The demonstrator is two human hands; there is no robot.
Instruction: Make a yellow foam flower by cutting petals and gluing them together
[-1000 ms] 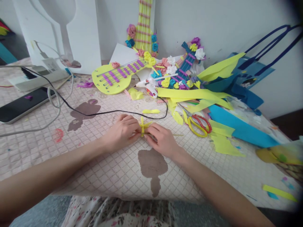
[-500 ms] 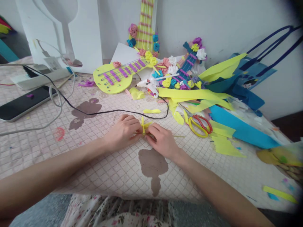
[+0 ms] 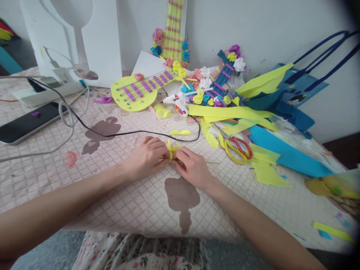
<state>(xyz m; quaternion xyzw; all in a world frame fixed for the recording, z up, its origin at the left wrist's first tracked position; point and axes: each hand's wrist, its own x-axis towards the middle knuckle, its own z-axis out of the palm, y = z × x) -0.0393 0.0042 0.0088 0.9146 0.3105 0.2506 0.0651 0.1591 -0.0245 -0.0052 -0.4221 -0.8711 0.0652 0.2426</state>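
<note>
Between my two hands, above the middle of the quilted cloth, is a small piece of yellow paper (image 3: 171,149) on a thin stick (image 3: 213,162) that sticks out to the right. My left hand (image 3: 152,155) pinches the paper and stick from the left, fingers curled. From the right, my right hand (image 3: 192,165) pinches them too, its fingertips close to those of the left. A short yellow paper strip (image 3: 180,132) lies just beyond the hands. The fingertips partly hide the paper and the stick.
Scissors (image 3: 237,150), yellow and blue paper and a glue gun (image 3: 177,102) with its black cord lie beyond and right. Paper guitars (image 3: 135,93) with paper flowers stand or lie at the back. A phone (image 3: 30,122), cables and a power strip (image 3: 47,93) are at left.
The fingertips of my right hand have shifted very slightly at the yellow paper. Otherwise both hands hold the same place.
</note>
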